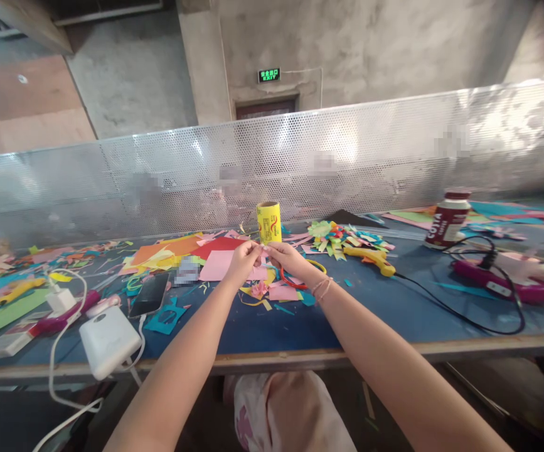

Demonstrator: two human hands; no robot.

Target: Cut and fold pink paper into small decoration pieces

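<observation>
Over the blue table [384,314], my left hand [242,260] and my right hand [287,256] meet with fingertips pinched together on a small pale paper piece [263,252]. Both hands are closed on it. Beneath them lie a pink paper sheet [218,267], pink and yellow scraps [278,293] and red-handled scissors [295,282]. Just behind the hands stands a yellow tape roll [269,221], upright.
Orange and red sheets [177,248], a phone [148,295], a white power bank [108,340] with cables sit left. A pile of coloured paper pieces [342,238], yellow glue gun [370,256], brown bottle [447,220], pink device [497,282] and black cable lie right. A perforated metal screen [347,157] backs the table.
</observation>
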